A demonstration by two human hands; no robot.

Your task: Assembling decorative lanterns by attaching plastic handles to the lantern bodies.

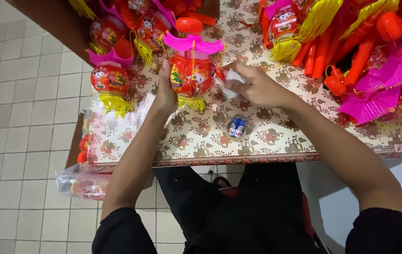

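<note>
The left hand [165, 91] clasps a red lantern [191, 75] at the table's [201, 141] twelve o'clock; the right hand [252, 84] pinches a white cloth [233, 81] against it. Wiping looks midway; heaps of lanterns [360, 51] wait at two o'clock.

You're sitting at a small craft or assembly workspace, home-workshop type. Bench [201, 141] with a floral cloth fills the middle of the frame; piles of red toy lanterns [111, 77] with pink tops and yellow tassels sit upper left and upper right. Pale tiled floor [17, 117] on the left.
</note>
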